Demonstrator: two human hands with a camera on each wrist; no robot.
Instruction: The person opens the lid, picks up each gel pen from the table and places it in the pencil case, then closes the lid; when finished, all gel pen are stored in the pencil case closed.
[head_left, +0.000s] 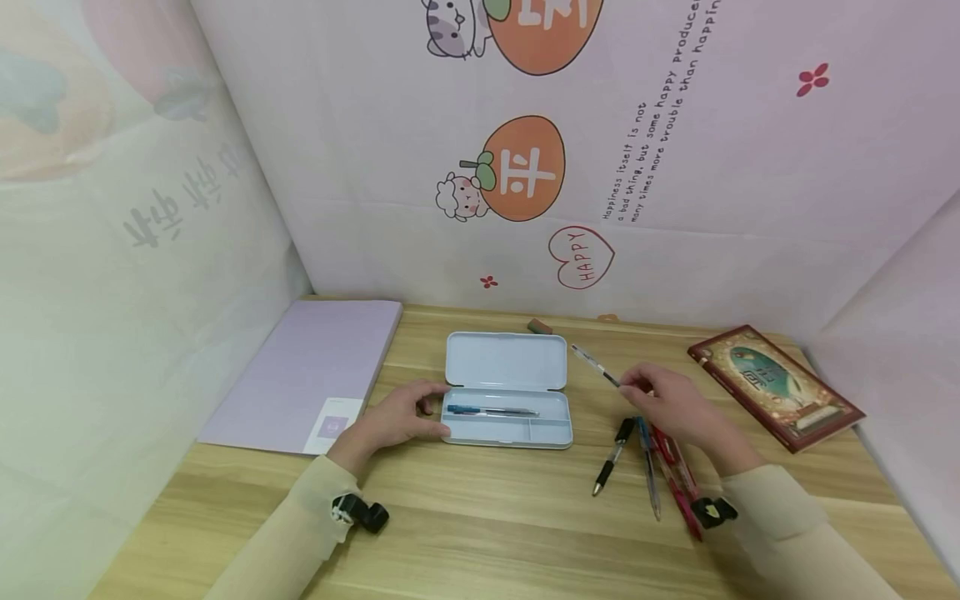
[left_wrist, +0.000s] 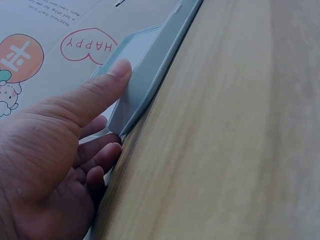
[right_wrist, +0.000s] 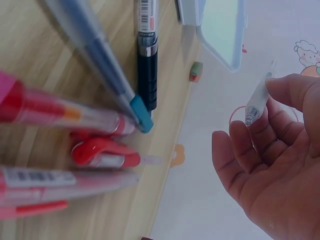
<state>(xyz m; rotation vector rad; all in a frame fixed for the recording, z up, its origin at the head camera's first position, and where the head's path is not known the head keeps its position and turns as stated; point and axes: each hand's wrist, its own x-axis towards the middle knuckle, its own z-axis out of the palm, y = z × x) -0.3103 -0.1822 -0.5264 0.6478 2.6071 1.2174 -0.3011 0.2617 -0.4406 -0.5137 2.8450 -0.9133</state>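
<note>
A pale blue pencil case point(head_left: 507, 431) lies with its lid folded back, and a blue-and-clear pen point(head_left: 491, 411) rests inside it. My left hand point(head_left: 401, 417) grips the case's left end; the left wrist view has its thumb point(left_wrist: 102, 92) on the case wall point(left_wrist: 145, 82) and the other fingers bent by the corner. Between thumb and fingers, my right hand point(head_left: 667, 404) pinches a clear pen point(head_left: 596, 365), raised and pointing toward the open lid. Under and in front of that hand lie a black-grip pen point(head_left: 614, 457), a blue pen point(head_left: 648, 468) and several red pens point(head_left: 677, 483).
To the left is a flat lilac folder point(head_left: 315, 358) with a white label. A brown-covered book point(head_left: 776, 387) sits at the right. Behind the lid, a small eraser point(head_left: 539, 327) lies near the table's back edge. Printed cloth walls point(head_left: 375, 167) enclose the wooden table point(head_left: 480, 517).
</note>
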